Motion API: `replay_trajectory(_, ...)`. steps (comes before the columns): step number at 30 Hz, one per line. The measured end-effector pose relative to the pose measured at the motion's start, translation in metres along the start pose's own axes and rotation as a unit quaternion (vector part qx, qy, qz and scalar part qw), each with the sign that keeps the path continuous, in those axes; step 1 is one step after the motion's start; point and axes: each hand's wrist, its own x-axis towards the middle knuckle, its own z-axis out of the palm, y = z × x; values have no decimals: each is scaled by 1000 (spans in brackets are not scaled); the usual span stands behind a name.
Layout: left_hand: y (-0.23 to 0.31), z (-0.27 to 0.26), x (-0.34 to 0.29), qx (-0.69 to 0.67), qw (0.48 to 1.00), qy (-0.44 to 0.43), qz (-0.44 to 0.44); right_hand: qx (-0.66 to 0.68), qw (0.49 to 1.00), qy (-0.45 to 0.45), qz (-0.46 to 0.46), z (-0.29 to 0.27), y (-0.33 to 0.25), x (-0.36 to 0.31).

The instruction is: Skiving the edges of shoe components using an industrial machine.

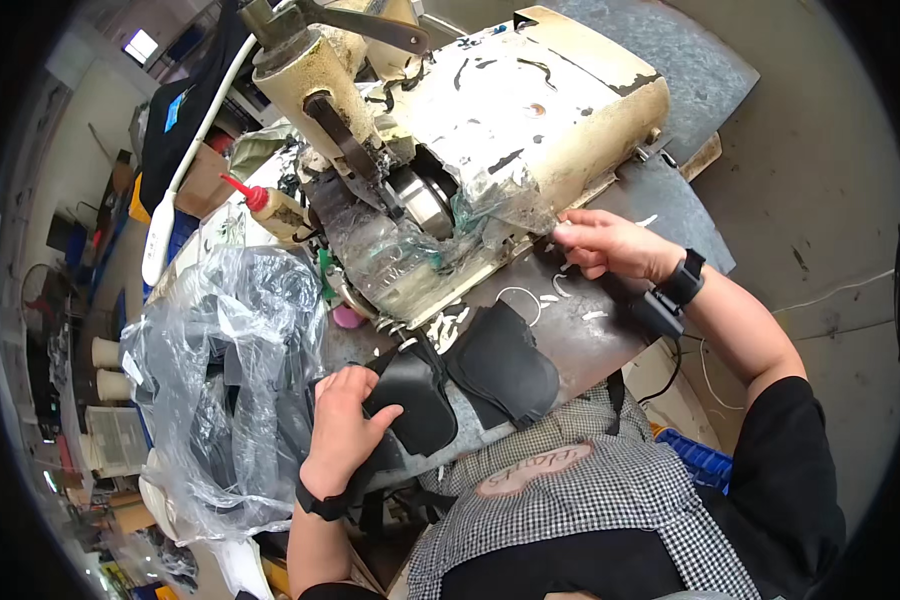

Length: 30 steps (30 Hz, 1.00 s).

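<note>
At the right front of a cream machine (580,120) with chipped paint, my right hand (615,245) is closed in a pinch. Its fingertips meet the edge of a clear plastic film (518,205) draped over the machine's front. My left hand (345,425) lies open, thumb apart, between a clear plastic bag (235,370) of dark pieces and a black flat piece (415,400). To the right of that piece rests a stack of similar black pieces (505,365). A round metal wheel (422,203) shows in the machine's opening behind the film.
White scraps (445,328) and a white ring (519,305) lie on the metal tabletop (610,335). A bottle with a red nozzle (270,205) stands left of the machine, near a white lamp arm (160,235). A blue crate (695,458) sits below the table's right side.
</note>
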Motion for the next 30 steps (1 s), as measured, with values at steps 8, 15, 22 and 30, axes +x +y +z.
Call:
replay_trajectory(8, 2, -28, -2, -277, 955, -87, -58, -593, 749, 223, -195, 43, 0, -8)
replay_trajectory(15, 8, -50, 8, -487, 871, -31, -45, -539, 677, 175, -470, 76, -45, -33)
replay_trajectory(22, 34, -63, 54, -566, 823, -30, -19, -528, 456, 68, -713, 125, -50, -3)
replay_trajectory(30, 18, -65, 85, -506, 861, 23, -45, -520, 497, 139, -681, 127, -46, 28)
